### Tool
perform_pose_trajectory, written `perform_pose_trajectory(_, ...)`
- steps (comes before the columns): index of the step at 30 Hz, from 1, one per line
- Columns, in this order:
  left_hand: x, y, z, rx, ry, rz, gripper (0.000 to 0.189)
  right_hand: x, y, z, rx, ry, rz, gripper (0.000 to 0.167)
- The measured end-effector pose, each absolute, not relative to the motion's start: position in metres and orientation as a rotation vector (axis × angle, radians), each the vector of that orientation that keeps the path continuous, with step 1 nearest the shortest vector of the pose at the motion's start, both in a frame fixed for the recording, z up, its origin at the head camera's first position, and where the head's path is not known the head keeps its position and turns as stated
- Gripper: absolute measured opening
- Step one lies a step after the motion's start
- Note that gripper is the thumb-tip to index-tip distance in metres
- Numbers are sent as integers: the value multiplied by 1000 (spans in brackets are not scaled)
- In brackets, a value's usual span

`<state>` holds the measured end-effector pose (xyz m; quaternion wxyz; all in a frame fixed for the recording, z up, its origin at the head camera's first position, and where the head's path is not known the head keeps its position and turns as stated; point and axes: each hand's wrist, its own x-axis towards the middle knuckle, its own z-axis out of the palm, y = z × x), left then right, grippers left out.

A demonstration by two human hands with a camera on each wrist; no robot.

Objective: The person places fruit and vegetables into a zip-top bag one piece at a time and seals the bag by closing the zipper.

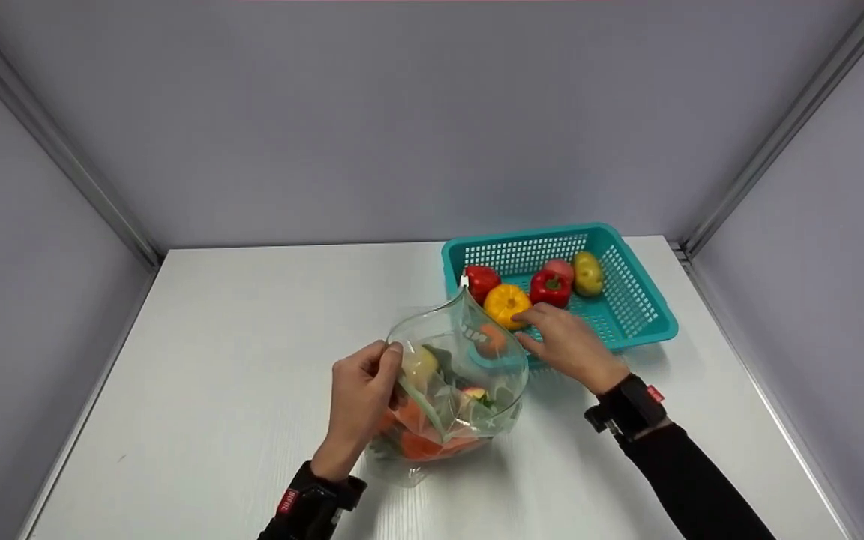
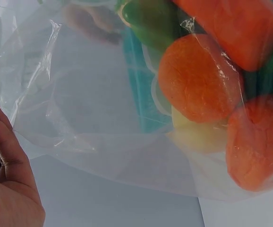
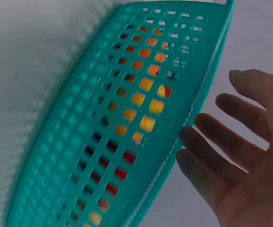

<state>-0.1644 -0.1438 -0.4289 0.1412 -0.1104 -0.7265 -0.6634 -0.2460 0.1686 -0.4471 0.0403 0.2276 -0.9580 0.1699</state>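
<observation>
- The left grip [image 1: 361,386] pinches the rim of the clear bag [image 1: 507,390] between thumb and fingers; the film looks thin, limp and slippery, so the firmer green edge is probably the best place to hold.
- The right grip [image 1: 567,341] is spread, thumb and fingers apart, at the near side of the teal basket [image 1: 633,279]; it appears to hold nothing, and whether a fingertip touches the yellow squash [image 1: 505,301] I cannot tell.
- The squash sits inside the basket, beside the bag's mouth; it looks firm, smooth and fairly light; fingers and thumb around its widest sides should hold without hard squeezing.
- The bag rests on the tabletop [image 1: 252,337], before the basket; the orange produce [image 2: 200,78] inside likely makes its bottom heavy, so lifting by one edge could stretch or tip it.
- Farther back in the basket lies a red pepper [image 1: 550,288], glossy and likely slick; best taken around its body.
</observation>
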Motion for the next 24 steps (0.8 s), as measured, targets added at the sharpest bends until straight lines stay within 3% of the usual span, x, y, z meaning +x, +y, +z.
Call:
perform_pose_trajectory(11,-162,-145,-429,-345,-2092,-1906,42,-276,136,-458,653,-3154,730,28)
perform_pose_trajectory(15,-162,-146,-428,-341,-2107,-1891,42,-283,131,-463,598,-3209,781,38)
perform_pose_trajectory(24,-162,-146,-430,-320,-2125,-1880,42,-286,127,-469,456,-3322,945,42)
